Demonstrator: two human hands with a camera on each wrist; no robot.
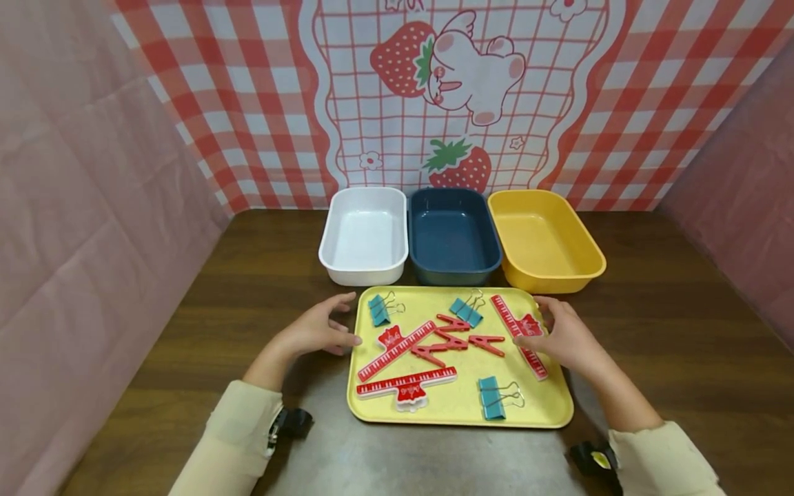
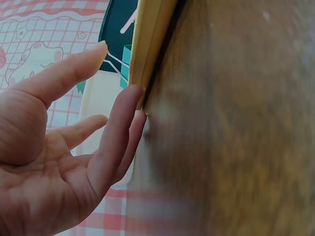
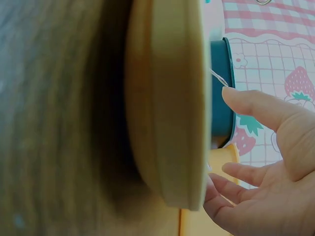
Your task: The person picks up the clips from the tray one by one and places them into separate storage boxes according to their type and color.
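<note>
A yellow tray (image 1: 449, 411) lies between my two hands. My left hand (image 1: 313, 329) is at its left rim, fingers spread and holding nothing; in the left wrist view the fingertips are close beside the tray's edge. At the right rim is my right hand (image 1: 569, 342), also holding nothing, its thumb above a red piano-key clip (image 1: 505, 315). Whether either hand touches the rim, I cannot tell. Two more piano-key clips (image 1: 397, 353) lie on the left half. Several red clothespins (image 1: 486, 342) cluster mid-tray. Three teal binder clips (image 1: 490, 398) lie apart from one another.
Behind the tray stand three bins side by side: white (image 1: 364, 275), dark blue (image 1: 455, 275) and yellow (image 1: 552, 282). A dark wooden table (image 1: 248, 275) carries everything. A checked strawberry cloth (image 1: 267, 103) hangs at the back, with pink cloth at both sides.
</note>
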